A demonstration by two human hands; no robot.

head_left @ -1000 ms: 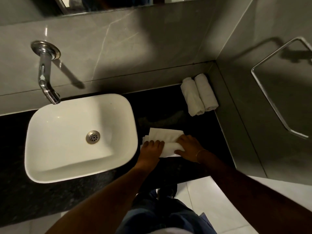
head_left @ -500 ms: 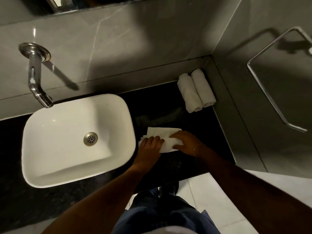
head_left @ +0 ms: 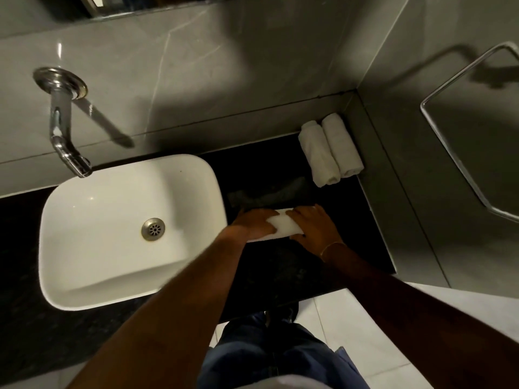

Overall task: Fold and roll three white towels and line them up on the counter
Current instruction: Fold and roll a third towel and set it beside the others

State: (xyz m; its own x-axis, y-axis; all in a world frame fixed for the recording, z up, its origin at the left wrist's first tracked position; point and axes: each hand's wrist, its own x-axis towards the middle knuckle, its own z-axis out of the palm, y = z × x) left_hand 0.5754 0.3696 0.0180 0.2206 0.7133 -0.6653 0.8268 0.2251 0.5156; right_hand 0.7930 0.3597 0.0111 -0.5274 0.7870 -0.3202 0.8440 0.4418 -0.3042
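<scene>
**Both hands on a white towel beside the basin**

Head camera, looking down: you stand at a dark counter [head_left: 280, 270] with a white basin [head_left: 84, 276] set into it. Just right of the basin, your left hand [head_left: 254, 223] and right hand [head_left: 314, 227] press palm-down on a white towel [head_left: 283, 227] lying on the counter. The towel shows as a narrow, rounded band between your hands, its two ends covered. Your fingers curve over its top, touching it; the blur hides whether they close around it. Beyond the towel, well right of the basin and in the counter's far corner against the grey wall, two rolled white towels [head_left: 331, 151] lie side by side, touching. A chrome tap [head_left: 66, 130] comes out of the wall above the basin's far left edge.
</scene>
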